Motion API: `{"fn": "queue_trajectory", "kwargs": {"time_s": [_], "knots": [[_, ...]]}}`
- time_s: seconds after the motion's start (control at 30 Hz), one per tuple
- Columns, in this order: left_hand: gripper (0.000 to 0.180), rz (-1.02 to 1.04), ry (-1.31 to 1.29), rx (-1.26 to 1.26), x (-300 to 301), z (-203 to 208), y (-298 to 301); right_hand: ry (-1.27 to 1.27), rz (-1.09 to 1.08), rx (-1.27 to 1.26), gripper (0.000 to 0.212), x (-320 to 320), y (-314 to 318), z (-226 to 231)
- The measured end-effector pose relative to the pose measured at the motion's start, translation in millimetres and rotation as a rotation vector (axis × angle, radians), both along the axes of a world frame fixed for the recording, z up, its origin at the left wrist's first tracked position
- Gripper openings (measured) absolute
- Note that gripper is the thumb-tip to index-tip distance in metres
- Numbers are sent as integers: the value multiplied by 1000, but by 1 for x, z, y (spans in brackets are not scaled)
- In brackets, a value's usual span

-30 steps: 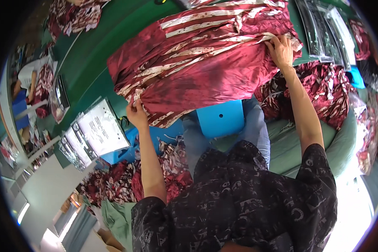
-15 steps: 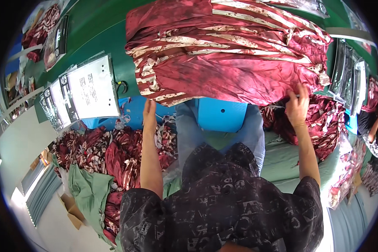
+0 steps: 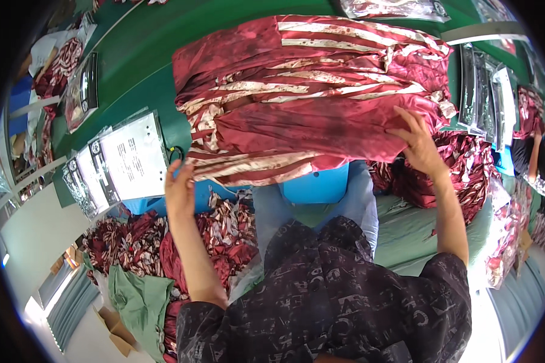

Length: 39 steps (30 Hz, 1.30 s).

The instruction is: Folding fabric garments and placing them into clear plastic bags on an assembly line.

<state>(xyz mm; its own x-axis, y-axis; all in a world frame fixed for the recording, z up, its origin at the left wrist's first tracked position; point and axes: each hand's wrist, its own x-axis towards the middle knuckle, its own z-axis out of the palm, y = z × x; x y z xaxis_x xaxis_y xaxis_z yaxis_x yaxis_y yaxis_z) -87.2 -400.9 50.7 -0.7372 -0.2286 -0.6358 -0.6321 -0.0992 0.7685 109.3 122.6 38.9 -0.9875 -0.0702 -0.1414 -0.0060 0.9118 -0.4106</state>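
Crimson-and-cream striped, satiny cloth [image 3: 321,130] lies spread across the green, smooth tabletop [image 3: 142,100].
Right hand [image 3: 422,148]: fingers apart on the cloth's right portion, apparently steadying its folds; left hand [image 3: 180,189]: at the near-left corner, grip indeterminable.

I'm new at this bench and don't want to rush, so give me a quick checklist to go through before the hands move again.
1. Right hand on the cloth: ok, fingers spread over its right part.
2. Left hand on the cloth: cannot tell; it is at the near left corner, contact unclear.
3. Cloth smooth: not ok, the striped parts are creased and bunched.
4. Clear packages at left apart from the cloth: ok.
5. Near edge fully on the green table: cannot tell, the cloth hides the table's edge there.
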Motion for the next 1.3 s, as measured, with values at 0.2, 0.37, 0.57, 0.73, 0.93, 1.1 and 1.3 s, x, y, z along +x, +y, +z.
{"fn": "queue_trajectory", "kwargs": {"time_s": [0.2,0.37,0.57,0.73,0.93,1.1,1.3], "knots": [[36,38,12,456,-158,25,0,-440,-167,-588,21,-111,81,34],[53,-242,517,-102,-185,-19,51,147,-414,-212,21,-143,72,-33],[55,-555,390,-785,-153,-52,66,638,-343,250,30,-151,29,-46],[49,-583,542,-866,-148,-68,66,582,-365,223,30,-157,24,-61],[35,-352,773,-1000,-156,-7,105,12,-624,-71,30,-151,37,-45],[34,-713,690,-1360,-222,-76,84,53,-691,-1,36,-164,35,-64],[32,-675,934,-1337,-214,-141,63,125,-716,0,37,-156,29,-94]]}}
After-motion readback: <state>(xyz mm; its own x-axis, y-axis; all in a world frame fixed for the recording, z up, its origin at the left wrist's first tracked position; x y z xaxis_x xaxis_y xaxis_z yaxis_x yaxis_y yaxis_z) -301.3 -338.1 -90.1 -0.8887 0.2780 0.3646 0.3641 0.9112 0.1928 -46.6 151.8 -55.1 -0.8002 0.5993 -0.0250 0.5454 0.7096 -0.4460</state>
